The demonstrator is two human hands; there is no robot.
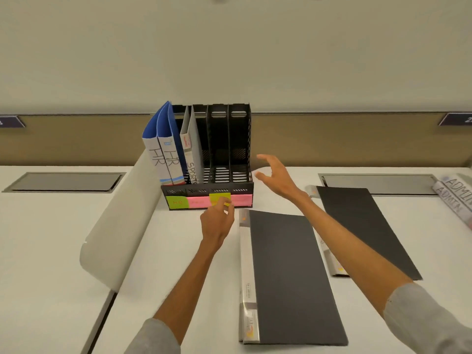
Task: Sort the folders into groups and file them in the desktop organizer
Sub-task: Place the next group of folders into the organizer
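a person's left grip (217,221) closes its curled fingertips on the lower edge of a yellow note (219,196) on the front lip of the desktop organizer (240,139), which stands at the far middle of the bench (51,238). the right grip (274,175) hovers spread and empty just beside the organizer's right wall. the step in hand appears to be setting the label for the third slot. done well, the note goes down flat and level with the green note (177,201) and pink notes (198,201) beside it. the free grip would steady the rack so that it does not slide back.

the organizer is black slatted plastic with four upright slots. two blue-backed hr folders (166,154) lean in the leftmost slot, a grey sports folder (190,149) stands in the second, and the two right slots are empty. a black folder (291,272) lies flat near the person, a second black folder (362,226) lies to its right, and admin folders (457,198) lie at the far right edge.
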